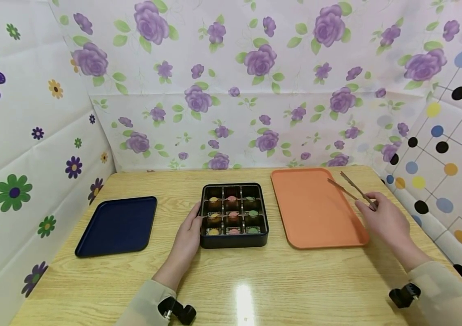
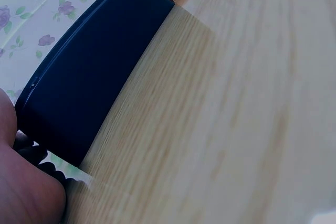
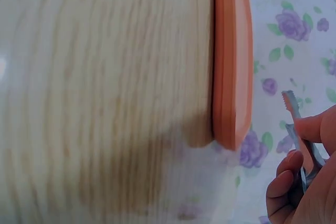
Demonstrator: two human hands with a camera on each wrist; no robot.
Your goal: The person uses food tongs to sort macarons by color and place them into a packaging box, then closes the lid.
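A black box (image 1: pixel 234 240) with a divided insert sits mid-table, holding small round yellow pieces (image 1: pixel 213 232), pink pieces (image 1: pixel 234 231) and green pieces (image 1: pixel 252 230) in separate compartments. My left hand (image 1: pixel 188 237) rests along the box's left side, its fingers extended against the wall. In the left wrist view, part of that hand (image 2: pixel 31 187) touches the corner of the dark box wall (image 2: pixel 100 66). My right hand (image 1: pixel 386 219) holds metal tongs (image 1: pixel 355 188) above the right edge of an orange tray (image 1: pixel 316 213). The tongs' serrated tips are apart, with nothing between them.
A dark blue tray (image 1: pixel 117 226) lies at the left of the wooden table (image 1: pixel 214 285). Flower-patterned cloth (image 1: pixel 231 90) hangs behind the table, and more patterned cloth stands at both sides. In the right wrist view, the orange tray's raised rim (image 3: pixel 231 66) shows.
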